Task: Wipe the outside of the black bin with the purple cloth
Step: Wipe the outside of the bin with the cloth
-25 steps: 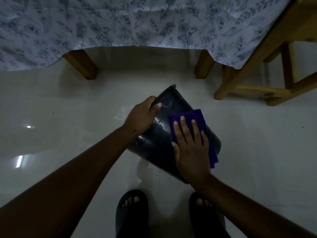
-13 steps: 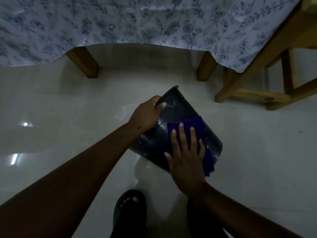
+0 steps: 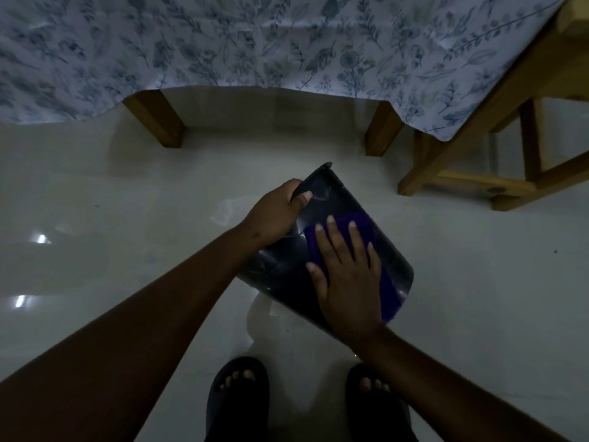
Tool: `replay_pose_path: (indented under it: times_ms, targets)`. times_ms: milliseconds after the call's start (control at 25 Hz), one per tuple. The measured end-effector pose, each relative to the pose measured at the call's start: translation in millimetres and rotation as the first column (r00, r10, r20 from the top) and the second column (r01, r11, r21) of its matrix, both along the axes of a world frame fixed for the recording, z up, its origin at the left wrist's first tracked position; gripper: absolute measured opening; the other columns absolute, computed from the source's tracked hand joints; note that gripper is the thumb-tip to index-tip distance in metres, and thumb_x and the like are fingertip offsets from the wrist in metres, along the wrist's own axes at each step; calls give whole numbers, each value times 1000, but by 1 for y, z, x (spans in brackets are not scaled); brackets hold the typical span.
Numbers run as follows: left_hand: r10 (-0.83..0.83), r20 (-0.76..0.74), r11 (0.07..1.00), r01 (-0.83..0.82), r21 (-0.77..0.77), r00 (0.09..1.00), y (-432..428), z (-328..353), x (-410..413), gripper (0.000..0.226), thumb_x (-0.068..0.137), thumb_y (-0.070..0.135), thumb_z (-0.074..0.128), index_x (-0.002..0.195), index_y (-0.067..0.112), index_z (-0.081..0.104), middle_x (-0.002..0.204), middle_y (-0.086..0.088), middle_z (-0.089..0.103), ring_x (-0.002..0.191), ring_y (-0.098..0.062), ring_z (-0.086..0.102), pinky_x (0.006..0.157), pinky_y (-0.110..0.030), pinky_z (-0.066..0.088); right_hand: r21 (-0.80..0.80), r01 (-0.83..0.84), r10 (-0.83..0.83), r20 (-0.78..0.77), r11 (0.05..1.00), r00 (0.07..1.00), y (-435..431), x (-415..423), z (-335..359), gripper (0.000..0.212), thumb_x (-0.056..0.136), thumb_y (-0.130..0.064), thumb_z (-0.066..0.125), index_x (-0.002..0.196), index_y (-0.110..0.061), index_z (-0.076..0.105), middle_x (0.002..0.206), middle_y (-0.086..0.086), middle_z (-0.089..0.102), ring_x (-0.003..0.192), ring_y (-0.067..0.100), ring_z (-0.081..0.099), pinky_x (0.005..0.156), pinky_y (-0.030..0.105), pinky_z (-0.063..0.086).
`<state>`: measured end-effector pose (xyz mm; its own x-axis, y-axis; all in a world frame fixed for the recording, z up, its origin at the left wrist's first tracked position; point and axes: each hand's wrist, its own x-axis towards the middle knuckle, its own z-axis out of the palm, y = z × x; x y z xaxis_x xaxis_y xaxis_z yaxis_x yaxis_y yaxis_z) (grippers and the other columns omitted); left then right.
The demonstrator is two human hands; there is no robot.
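Observation:
The black bin (image 3: 280, 266) is tipped on its side above the pale floor, its rim pointing up and away from me. My left hand (image 3: 275, 212) grips that rim, thumb on the outer wall. My right hand (image 3: 347, 275) lies flat on the bin's upward side, fingers spread, pressing the purple cloth (image 3: 390, 295) against it. The cloth shows around my fingers and down the bin's right side; most of it is hidden under my palm.
A table with a blue floral cloth (image 3: 255, 43) stands just beyond the bin, on wooden legs (image 3: 159, 122). A wooden chair frame (image 3: 478, 154) is at the right. My feet in dark sandals (image 3: 237, 397) are below the bin on the glossy floor.
My right hand and the cloth slid down and to the right along the bin's side. The left hand kept its grip on the rim. The view shifted slightly.

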<state>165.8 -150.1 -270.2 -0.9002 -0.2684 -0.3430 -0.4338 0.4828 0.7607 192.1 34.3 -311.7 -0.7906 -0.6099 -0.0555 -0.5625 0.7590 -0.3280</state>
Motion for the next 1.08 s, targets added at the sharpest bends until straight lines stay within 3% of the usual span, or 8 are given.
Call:
replay_pose_path:
  times_ms: [200, 280, 400, 520, 680, 840, 1000, 1080]
  targets:
    - [106, 29, 942, -110, 316, 994, 4, 6, 24, 35, 99, 24, 44, 134, 24, 44, 116, 2, 60, 101, -12, 60, 79, -20, 47, -133, 150, -107, 291, 980, 951, -27, -100, -4, 51, 100, -47, 28, 146, -27, 33, 153, -3, 36, 139, 19, 34, 111, 41, 28]
    - [124, -3, 972, -121, 203, 992, 6, 3, 38, 33, 100, 25, 43, 133, 22, 45, 114, 3, 60, 100, -11, 60, 76, -12, 44, -113, 73, -36, 305, 991, 952, -25, -98, -7, 52, 100, -47, 27, 147, -26, 32, 154, -4, 35, 140, 18, 33, 112, 41, 28]
    - [98, -17, 995, -98, 13, 995, 0, -7, 30, 26, 99, 26, 44, 121, 17, 54, 102, 4, 61, 82, 2, 55, 63, 2, 38, -84, -30, 41, 131, 996, 990, -12, -49, -3, 51, 100, -43, 24, 149, -26, 24, 157, -4, 25, 145, 21, 21, 113, 42, 22]
    - [66, -22, 998, -66, -12, 998, -1, -7, 12, 24, 99, 27, 44, 113, 14, 58, 97, 1, 63, 79, -7, 58, 58, 0, 38, -44, -97, 98, 8, 994, 995, 4, -9, 4, 50, 100, -39, 24, 149, -28, 22, 158, -4, 23, 146, 24, 16, 111, 47, 23]
    - [-17, 9, 999, 17, -37, 1000, 2, 2, 24, 35, 100, 36, 40, 132, 23, 46, 107, 7, 58, 90, -9, 56, 66, -5, 37, -118, 29, -13, 136, 993, 991, -9, -68, -1, 49, 101, -38, 23, 148, -24, 29, 156, -1, 30, 143, 22, 27, 114, 44, 26]
    - [80, -52, 994, -83, -75, 995, 7, 1, 23, 32, 102, 33, 36, 128, 21, 49, 105, 7, 59, 88, -8, 56, 63, 0, 38, -148, 102, -48, 334, 984, 941, -21, -111, -6, 48, 103, -37, 25, 148, -24, 28, 157, -3, 28, 143, 19, 27, 114, 40, 24]
    - [10, -14, 993, -12, -117, 1000, 1, -5, -3, 30, 101, 32, 38, 122, 18, 54, 107, 2, 62, 89, -12, 56, 65, -3, 36, -57, -59, 61, 36, 997, 997, 11, -37, 3, 49, 100, -36, 26, 148, -27, 23, 158, -2, 23, 146, 25, 18, 111, 46, 21]
    - [13, -22, 995, -16, -103, 1000, 0, -6, -3, 30, 101, 30, 38, 123, 18, 54, 111, -1, 63, 93, -13, 57, 69, -7, 37, -46, -142, 142, -4, 989, 990, 14, -23, 1, 49, 99, -39, 26, 148, -31, 22, 158, -4, 23, 146, 24, 15, 111, 46, 18]
